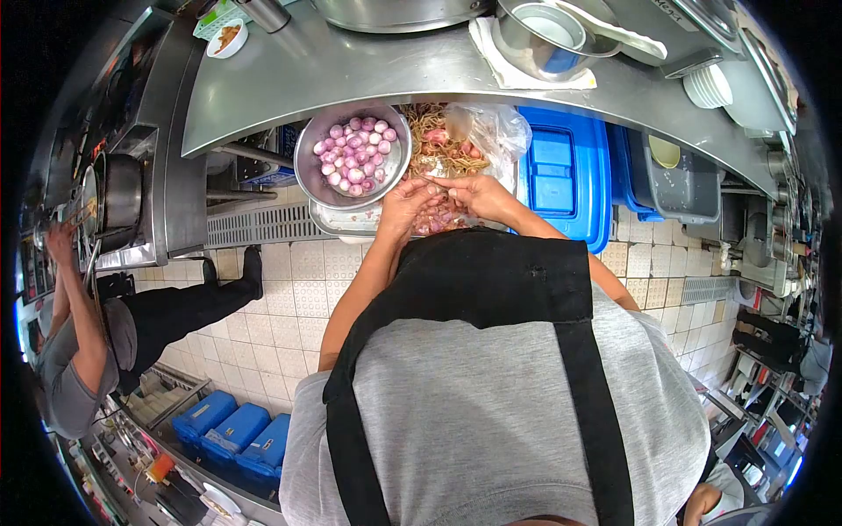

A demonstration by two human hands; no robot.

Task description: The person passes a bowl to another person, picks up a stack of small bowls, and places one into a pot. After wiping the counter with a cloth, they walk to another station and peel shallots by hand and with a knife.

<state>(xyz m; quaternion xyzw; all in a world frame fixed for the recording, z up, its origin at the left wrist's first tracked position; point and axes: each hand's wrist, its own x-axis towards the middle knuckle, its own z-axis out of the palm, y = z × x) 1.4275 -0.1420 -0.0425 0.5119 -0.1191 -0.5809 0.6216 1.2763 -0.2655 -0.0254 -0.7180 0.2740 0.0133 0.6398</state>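
Head view, looking down past my grey shirt and black apron. My left hand [405, 203] and right hand [481, 195] meet fingertip to fingertip just below the edge of the steel counter [351, 70]. The fingers of both hands are curled inward. Whatever lies between them is too small for me to make out, so I cannot tell whether either hand clasps anything.

The hands hang over a pile of shallots [438, 145] mixed with dry brown skins, which sits partly under the counter edge against a clear plastic bag [495, 131]. More pink bulbs show directly beneath my fingers.

Just left of the pile, close to my left hand, a round steel bowl [303, 171] holds peeled shallots [355, 151], pink and glossy. To the right of the bag stands a blue lidded container [561, 175], near my right forearm.

At far left, well apart from me, a co-worker [79, 351] in grey reaches toward a stove bearing a dark pot [123, 188].
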